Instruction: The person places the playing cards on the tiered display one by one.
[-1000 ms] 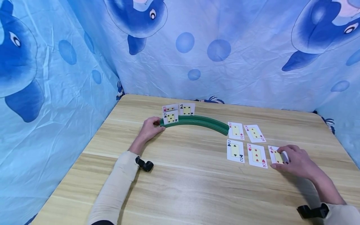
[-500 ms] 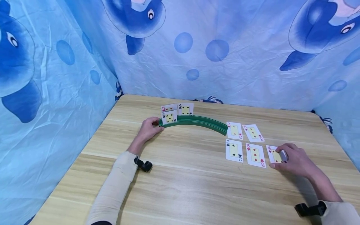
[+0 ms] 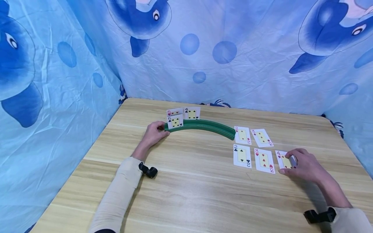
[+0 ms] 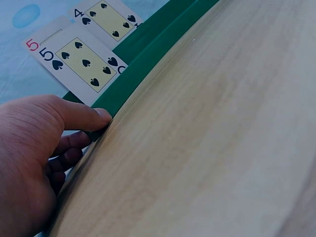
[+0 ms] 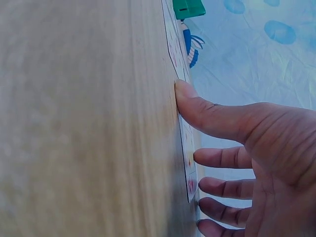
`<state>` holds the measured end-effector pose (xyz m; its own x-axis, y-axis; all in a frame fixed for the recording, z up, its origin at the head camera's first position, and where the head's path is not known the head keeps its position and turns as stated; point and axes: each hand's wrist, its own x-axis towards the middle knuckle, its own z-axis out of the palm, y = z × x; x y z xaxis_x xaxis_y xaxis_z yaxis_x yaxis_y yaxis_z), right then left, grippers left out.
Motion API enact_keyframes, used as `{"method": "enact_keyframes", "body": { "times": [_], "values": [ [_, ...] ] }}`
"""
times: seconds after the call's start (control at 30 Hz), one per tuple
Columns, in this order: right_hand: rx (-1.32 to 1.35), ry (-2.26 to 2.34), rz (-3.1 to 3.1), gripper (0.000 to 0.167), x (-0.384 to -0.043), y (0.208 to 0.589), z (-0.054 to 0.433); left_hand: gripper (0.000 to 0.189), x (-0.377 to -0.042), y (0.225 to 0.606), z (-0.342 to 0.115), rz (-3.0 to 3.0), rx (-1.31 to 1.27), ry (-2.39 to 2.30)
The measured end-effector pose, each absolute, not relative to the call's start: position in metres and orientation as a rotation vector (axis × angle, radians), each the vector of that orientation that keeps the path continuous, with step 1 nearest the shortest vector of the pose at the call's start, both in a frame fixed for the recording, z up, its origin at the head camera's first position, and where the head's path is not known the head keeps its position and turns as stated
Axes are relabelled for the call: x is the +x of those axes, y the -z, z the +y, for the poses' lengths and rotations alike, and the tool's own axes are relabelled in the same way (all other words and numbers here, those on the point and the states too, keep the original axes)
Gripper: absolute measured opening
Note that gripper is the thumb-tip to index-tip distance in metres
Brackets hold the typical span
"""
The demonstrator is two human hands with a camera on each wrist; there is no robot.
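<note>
My left hand (image 3: 153, 133) pinches the left end of a curved green card holder (image 3: 208, 125), its thumb along the front face in the left wrist view. A five of spades (image 4: 83, 63), a five of hearts (image 3: 174, 111) partly behind it and a four of spades (image 3: 192, 113) stand upright in the holder. At the right, my right hand (image 3: 304, 163) rests over a four of diamonds (image 3: 281, 157) lying on the table. Its thumb touches the near edge and fingertips meet the card, with the fingers fairly straight in the right wrist view. Part of this card is hidden.
Face up beside the right hand lie a three of hearts (image 3: 264, 163), a three of diamonds (image 3: 262, 141), a two of clubs (image 3: 242, 163) and a two of diamonds (image 3: 242, 139). The last touches or nearly touches the holder's right end. Blue curtains (image 3: 163, 74) border the wooden table (image 3: 186, 194).
The head view has shifted slightly, moving everything a little left in it. Both hands, the holder and the cards keep their places relative to each other.
</note>
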<state>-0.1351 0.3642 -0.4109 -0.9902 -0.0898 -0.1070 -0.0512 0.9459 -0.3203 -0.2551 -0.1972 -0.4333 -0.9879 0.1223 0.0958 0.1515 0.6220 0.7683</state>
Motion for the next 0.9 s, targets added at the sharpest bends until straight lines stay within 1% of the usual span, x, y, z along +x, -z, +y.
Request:
{"method": "enact_keyframes", "body": {
  "times": [0.5,0.83,0.9],
  "values": [
    [-0.139,0.548,2.952,0.069,-0.1367,0.4127,0.3642,0.038,-0.2538,0.4317,-0.1975,-2.793,-0.238,1.343],
    [-0.114,0.524,2.949,0.072,-0.1380,0.4088,0.3622,0.039,-0.2543,0.4300,-0.1975,-2.804,-0.223,1.341],
    [-0.109,0.517,2.960,0.075,-0.1367,0.4085,0.3615,0.039,-0.2543,0.4304,-0.1971,-2.803,-0.228,1.346]
  ]
}}
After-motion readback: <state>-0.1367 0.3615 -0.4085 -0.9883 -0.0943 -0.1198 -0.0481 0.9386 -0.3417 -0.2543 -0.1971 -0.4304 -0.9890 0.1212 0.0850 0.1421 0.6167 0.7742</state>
